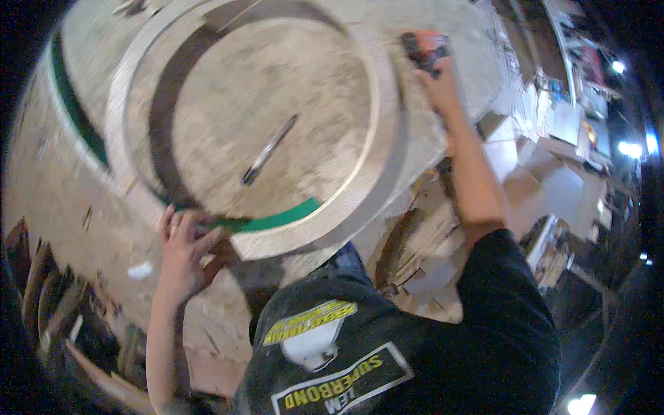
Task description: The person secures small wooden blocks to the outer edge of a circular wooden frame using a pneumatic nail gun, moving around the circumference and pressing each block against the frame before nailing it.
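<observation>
A large pale ring [377, 111], apparently wooden, lies on a dusty light board [290, 76]. My left hand [187, 242] grips its near-left edge, fingers curled where a green curved strip [280, 216] runs along the inner side. At the upper right, beside the ring, my right hand [436, 83] holds an orange-and-black power tool [423, 45]; whether it touches the board is unclear. A slim silver-and-black pen-like tool [270, 149] rests inside the ring.
Another curved piece [72, 97] with green along it lies at the left. Offcuts [415, 256] and panels [567, 180] are piled below and right of the board. Dark scraps [55, 297] lie at the lower left. Bright lamps show at the right rim.
</observation>
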`<state>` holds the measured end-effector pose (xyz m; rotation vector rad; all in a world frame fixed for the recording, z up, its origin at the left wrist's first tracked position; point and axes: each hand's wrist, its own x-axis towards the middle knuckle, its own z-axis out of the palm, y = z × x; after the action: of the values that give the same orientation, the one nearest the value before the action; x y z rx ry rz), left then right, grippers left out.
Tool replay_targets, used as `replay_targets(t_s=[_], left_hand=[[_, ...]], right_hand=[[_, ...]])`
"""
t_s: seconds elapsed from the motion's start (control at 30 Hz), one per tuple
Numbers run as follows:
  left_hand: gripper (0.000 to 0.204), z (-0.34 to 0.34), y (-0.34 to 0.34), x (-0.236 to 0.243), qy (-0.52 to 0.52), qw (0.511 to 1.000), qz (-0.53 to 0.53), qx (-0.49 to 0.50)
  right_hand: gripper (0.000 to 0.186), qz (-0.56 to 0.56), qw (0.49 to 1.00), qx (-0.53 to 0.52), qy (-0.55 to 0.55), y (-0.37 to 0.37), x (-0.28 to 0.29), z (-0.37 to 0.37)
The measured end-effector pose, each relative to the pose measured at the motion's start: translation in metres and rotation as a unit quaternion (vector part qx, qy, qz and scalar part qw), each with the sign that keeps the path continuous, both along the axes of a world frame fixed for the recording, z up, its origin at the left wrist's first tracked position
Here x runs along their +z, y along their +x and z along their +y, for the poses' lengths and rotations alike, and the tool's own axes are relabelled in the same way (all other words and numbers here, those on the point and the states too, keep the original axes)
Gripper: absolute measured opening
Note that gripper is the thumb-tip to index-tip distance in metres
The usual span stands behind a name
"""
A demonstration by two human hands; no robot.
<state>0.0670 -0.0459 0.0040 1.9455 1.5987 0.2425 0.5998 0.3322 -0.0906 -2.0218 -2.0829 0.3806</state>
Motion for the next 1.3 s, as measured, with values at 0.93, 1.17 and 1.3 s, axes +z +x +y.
replay_targets(t_s=[0.93,1.17,1.3], left_hand=[[0.043,-0.007,-0.009,-0.023,0.054,0.993,-0.100,0.011],[0.042,-0.011,-0.008,-0.029,0.079,0.990,-0.113,0.026],[0.047,-0.010,-0.007,-0.028,0.079,0.989,-0.121,0.026]], right_hand=[[0.032,0.048,0.894,0.229,-0.382,-0.222,0.182,-0.336],[0.032,0.081,0.894,0.215,-0.384,-0.252,0.194,-0.325],[0.032,0.086,0.891,0.246,-0.373,-0.257,0.196,-0.323]])
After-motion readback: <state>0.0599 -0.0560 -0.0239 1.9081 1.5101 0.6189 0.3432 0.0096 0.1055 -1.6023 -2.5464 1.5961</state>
